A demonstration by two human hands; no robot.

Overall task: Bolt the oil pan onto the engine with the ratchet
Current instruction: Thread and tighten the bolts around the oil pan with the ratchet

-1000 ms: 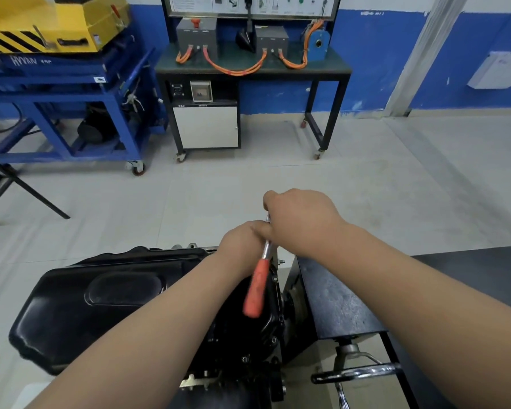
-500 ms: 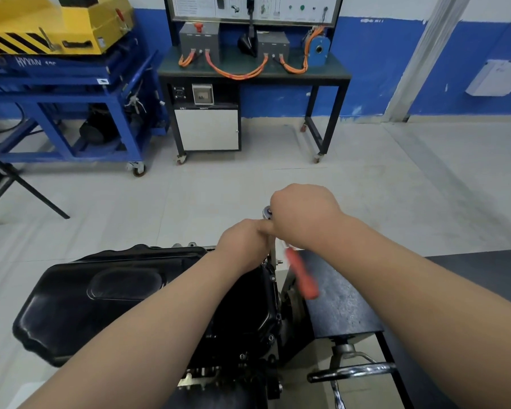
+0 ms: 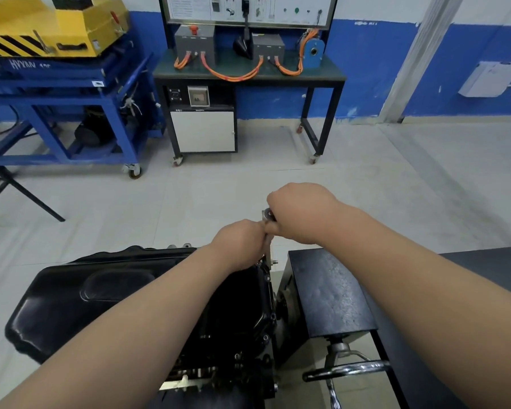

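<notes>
Both hands are up at the far right corner of the pan [image 3: 101,296]. The pan, black and glossy, sits on top of the engine [image 3: 236,335], which is mounted against the stand [image 3: 331,293] on the right. The ratchet [image 3: 268,215] stands upright over the pan's rim. Its round steel head peeps out just left of the right hand [image 3: 303,214], and its shaft runs straight down to the flange.

Right hand: grip closed tight, fingers wrapped over the handle, which is hidden under the fist. Left hand [image 3: 239,242]: grip closed too, curled round the shaft just below the head, knuckles touching the right hand. It looks to be steadying the tool, though the fingertips are out of sight.

So where are we? The pan is seated on the engine, so that part looks done. The work in hand is running down one bolt at this corner, but the socket and bolt are too small and too covered to make out. How many bolts are already in along the rim, I cannot tell, because the arms cover much of the near edge. My reading: mid-job, this bolt to finish and likely more round the flange to follow. Below the stand, a chrome handwheel [image 3: 348,370] juts out.
</notes>
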